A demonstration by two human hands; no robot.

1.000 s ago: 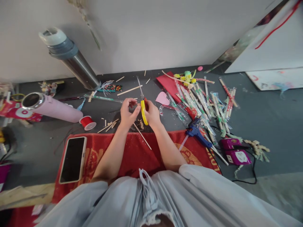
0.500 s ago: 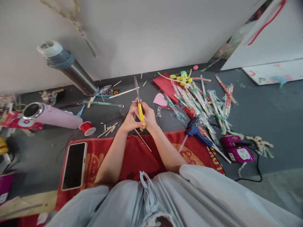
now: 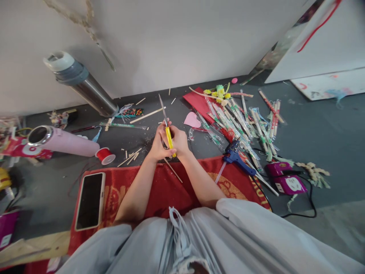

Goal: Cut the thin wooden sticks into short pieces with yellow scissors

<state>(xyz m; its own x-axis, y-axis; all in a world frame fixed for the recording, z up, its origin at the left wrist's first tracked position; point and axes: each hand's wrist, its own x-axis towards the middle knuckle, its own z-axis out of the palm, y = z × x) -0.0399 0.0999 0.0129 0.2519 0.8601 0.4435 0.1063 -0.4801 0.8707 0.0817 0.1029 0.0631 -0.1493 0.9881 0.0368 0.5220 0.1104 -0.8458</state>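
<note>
Both my hands meet over the dark floor just beyond a red mat [image 3: 159,190]. My right hand [image 3: 180,141] grips yellow-handled scissors [image 3: 168,133], their blades pointing away from me. My left hand [image 3: 157,146] is closed, its fingers pressed against the scissors' handle; what it pinches is hidden. A thin wooden stick [image 3: 173,170] lies on the mat right below my hands. Short cut stick pieces [image 3: 130,155] are scattered to the left of them.
A phone [image 3: 90,200] lies on the mat's left. Further left are a red thread spool [image 3: 105,155], a pink bottle [image 3: 61,141] and a steel flask [image 3: 82,85]. On the right lie a pink heart [image 3: 192,120], wrapped chopsticks [image 3: 242,123], a blue glue gun [image 3: 238,160], and purple boxes [image 3: 285,179].
My hands have closed together on the scissors, which turned from broadside to edge-on with the blades closer together. The camera view tilted slightly.
</note>
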